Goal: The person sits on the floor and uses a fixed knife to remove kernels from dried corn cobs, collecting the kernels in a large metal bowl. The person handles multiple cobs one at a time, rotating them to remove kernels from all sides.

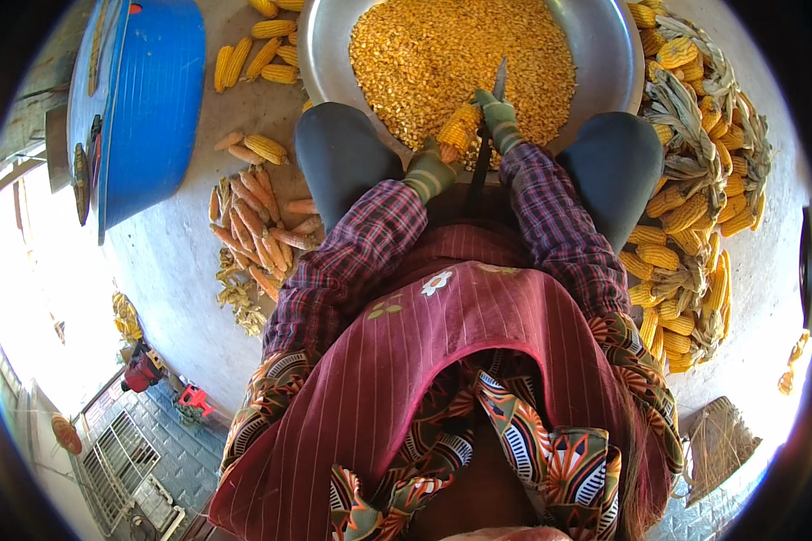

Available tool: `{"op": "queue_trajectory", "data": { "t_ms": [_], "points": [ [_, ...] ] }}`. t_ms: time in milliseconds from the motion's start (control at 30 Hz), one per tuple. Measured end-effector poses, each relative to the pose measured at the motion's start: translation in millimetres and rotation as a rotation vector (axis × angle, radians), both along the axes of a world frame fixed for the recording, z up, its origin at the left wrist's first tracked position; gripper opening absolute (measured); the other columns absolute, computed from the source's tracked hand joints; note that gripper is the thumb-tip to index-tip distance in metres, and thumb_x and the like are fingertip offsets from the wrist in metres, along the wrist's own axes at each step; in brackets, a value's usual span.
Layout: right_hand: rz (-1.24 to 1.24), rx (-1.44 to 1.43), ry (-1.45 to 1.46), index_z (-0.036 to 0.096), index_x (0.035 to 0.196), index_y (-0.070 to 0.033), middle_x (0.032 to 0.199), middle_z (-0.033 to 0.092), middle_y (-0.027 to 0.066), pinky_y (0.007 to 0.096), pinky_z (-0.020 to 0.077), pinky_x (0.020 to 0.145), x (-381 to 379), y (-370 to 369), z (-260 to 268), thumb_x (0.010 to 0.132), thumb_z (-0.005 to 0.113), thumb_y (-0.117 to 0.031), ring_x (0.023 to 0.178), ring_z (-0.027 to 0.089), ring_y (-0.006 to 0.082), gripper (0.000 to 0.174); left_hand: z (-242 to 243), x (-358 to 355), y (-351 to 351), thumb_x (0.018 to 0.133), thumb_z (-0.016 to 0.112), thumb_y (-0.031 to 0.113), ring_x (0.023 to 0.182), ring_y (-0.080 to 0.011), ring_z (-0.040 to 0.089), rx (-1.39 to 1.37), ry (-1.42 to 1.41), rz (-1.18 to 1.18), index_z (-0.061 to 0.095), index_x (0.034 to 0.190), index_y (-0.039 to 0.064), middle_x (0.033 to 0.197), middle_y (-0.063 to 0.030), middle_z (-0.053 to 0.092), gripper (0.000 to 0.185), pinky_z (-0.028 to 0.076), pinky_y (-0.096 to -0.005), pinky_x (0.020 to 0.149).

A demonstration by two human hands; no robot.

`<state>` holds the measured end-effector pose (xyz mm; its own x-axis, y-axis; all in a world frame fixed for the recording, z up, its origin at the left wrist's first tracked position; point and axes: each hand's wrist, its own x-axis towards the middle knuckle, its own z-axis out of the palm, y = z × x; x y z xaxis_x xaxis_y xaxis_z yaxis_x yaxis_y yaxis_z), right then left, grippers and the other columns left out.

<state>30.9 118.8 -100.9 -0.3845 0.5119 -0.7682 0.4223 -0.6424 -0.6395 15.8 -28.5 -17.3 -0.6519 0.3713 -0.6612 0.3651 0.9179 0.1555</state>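
My left hand [432, 170], in a green striped glove, holds the lower end of an ear of corn [459, 132]. Kernels still cover much of the ear, which tilts over the near rim of a wide metal basin [605, 64]. My right hand [499, 120], gloved alike, is closed over a long narrow metal tool [500, 78] beside the ear's upper end. The tool's pointed tip sticks out beyond the fingers, and a dark strip runs back from under the hand towards my lap. Loose yellow kernels [460, 47] fill the basin's middle.
Stripped cobs [250, 216] lie in a heap on the left, near dry husks [243, 297]. Whole ears [274, 51] lie by a blue plastic tub [155, 108]. Husk-tied ears [683, 216] are piled right. A person [142, 372] is beyond, near a red stool [195, 400].
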Motion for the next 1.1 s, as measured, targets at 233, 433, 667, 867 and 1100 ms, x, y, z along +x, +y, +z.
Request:
{"op": "queue_trajectory", "data": {
  "t_ms": [233,433,667,867,1100],
  "points": [
    [0.154,0.15,-0.124,0.051,0.095,0.004,0.073,0.054,0.0102,0.0314,0.0363,0.054,4.6,0.6,32.1,0.076,0.051,-0.025,0.056,0.044,0.0167,0.035,1.1,5.7,11.7,0.072,0.059,0.021,0.077,-0.0285,0.055,-0.023,0.022,-0.225,0.025,0.12,-0.001,0.089,-0.0187,0.055,0.063,0.043,-0.0386,0.062],
    [0.121,0.332,-0.037,0.051,0.095,0.004,0.058,0.047,0.0049,0.0308,0.0289,0.044,4.7,-2.7,6.9,0.075,0.052,-0.022,0.042,0.031,0.0116,0.033,52.0,-3.3,28.5,0.079,0.05,0.019,0.061,-0.0174,0.052,-0.016,-0.617,0.391,0.036,0.109,-0.001,0.074,-0.0082,0.053,0.038,0.041,-0.0284,0.048],
    [-0.011,0.016,0.183,0.04,0.113,0.008,0.072,0.052,0.0106,0.0325,0.0329,0.047,5.4,4.9,-30.9,0.072,0.059,-0.026,0.047,0.039,0.0147,0.057,-19.8,-13.0,-25.8,0.079,0.048,0.018,0.055,-0.0142,0.045,0.625,-1.003,0.198,0.041,0.106,0.0,0.07,-0.006,0.047,0.033,0.036,-0.0236,0.046],
    [-0.046,0.089,0.221,0.054,0.097,0.003,0.08,0.057,0.0087,0.031,0.0418,0.053,4.2,2.0,-22.5,0.075,0.058,-0.03,0.06,0.052,0.0173,0.039,21.2,-10.4,9.7,0.071,0.058,0.023,0.083,-0.0302,0.055,-0.033,-0.072,-0.096,0.021,0.123,-0.001,0.092,-0.021,0.054,0.068,0.045,-0.0398,0.065],
    [0.185,0.173,-0.076,0.024,0.128,-0.007,0.102,0.052,0.017,0.0306,0.0359,0.058,5.7,1.6,22.0,0.077,0.05,-0.023,0.061,0.045,0.0175,0.059,12.8,-8.4,9.7,0.067,0.061,0.018,0.084,-0.0296,0.055,-0.049,0.018,-0.37,0.021,0.123,0.0,0.095,-0.0226,0.052,0.071,0.045,-0.0369,0.064]
  ]
}}
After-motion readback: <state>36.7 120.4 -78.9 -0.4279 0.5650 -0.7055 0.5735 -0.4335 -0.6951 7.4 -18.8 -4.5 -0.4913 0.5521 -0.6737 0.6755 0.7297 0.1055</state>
